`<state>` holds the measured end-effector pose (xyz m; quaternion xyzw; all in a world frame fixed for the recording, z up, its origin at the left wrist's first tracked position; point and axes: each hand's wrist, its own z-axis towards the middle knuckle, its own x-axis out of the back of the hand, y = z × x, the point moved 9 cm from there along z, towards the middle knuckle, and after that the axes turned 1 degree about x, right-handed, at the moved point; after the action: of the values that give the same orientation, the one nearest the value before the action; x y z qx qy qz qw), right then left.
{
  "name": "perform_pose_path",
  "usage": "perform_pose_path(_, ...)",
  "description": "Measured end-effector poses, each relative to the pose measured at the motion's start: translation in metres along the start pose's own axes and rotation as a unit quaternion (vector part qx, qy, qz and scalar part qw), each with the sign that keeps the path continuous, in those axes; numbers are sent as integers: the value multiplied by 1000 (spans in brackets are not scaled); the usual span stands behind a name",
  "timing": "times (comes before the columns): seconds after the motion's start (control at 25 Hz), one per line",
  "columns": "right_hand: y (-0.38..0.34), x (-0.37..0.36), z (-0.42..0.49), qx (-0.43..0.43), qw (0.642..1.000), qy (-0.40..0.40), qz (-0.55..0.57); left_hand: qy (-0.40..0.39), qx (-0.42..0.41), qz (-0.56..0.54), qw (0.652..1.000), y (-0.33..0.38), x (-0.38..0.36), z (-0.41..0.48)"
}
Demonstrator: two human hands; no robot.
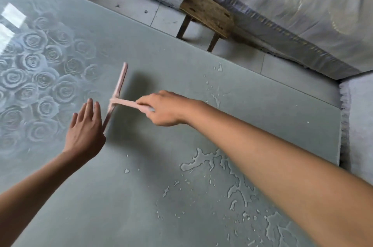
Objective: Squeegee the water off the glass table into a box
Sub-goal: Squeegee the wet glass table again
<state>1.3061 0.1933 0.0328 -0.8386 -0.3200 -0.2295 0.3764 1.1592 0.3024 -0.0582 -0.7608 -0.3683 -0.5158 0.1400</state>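
Note:
My right hand (pixel 164 108) grips the handle of a pink T-shaped squeegee (pixel 119 91) over the middle of the grey-green glass table (pixel 141 186). Its blade runs roughly front to back and looks blurred. My left hand (pixel 85 131) hovers with straight fingers just left of the blade's near end, holding nothing. Puddles of water (pixel 212 162) and scattered drops lie on the glass at the lower right, under and beside my right forearm. A few drops (pixel 219 68) sit near the far edge. No box is in view.
A rose pattern (pixel 34 77) covers the table's left part. Beyond the far edge lies a tiled floor with a small wooden stool (pixel 207 15) and a fabric-covered bed or sofa (pixel 282 4). A grey upholstered piece (pixel 359 125) borders the table's right edge.

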Motion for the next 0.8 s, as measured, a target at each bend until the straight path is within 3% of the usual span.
perform_pose_path(0.12, 23, -20, -10, -32, 998, -10, 56, -6, 3, 4, 1000, -8, -2, 4)
perform_pose_path(0.24, 78, -32, -81, -102, 990, -12, 98, -22, -20, 16, 999, -1, -5, 6)
perform_pose_path(0.4, 112, -19, -152, -185, 977, -81, 62, -50, -46, 36, 997, 14, -6, 9)
perform_pose_path(0.6, 111, 62, -65, -170, 972, 80, 142, -42, -88, 55, 994, 35, -5, 19)
perform_pose_path(0.72, 133, 54, -51, -226, 947, 85, 213, -43, -103, 83, 990, 54, -11, 25)
perform_pose_path(0.8, 140, 21, -86, -254, 947, 82, 178, -52, -120, 96, 987, 69, -15, 26)
